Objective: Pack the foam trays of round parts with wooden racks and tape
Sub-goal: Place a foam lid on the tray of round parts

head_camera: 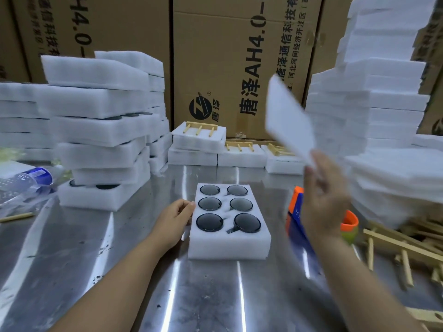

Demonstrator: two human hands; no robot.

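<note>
A white foam tray holding several dark round parts lies on the metal table in front of me. My left hand rests against the tray's left side with curled fingers. My right hand is raised to the right of the tray and pinches a thin white foam sheet, blurred, tilted in the air. An orange and blue tape dispenser stands behind my right hand. Loose wooden racks lie at the right.
Stacks of filled foam trays rise at the left, piles of foam sheets at the right. Packed trays topped with wooden racks sit at the back before cardboard boxes. A plastic bottle lies far left.
</note>
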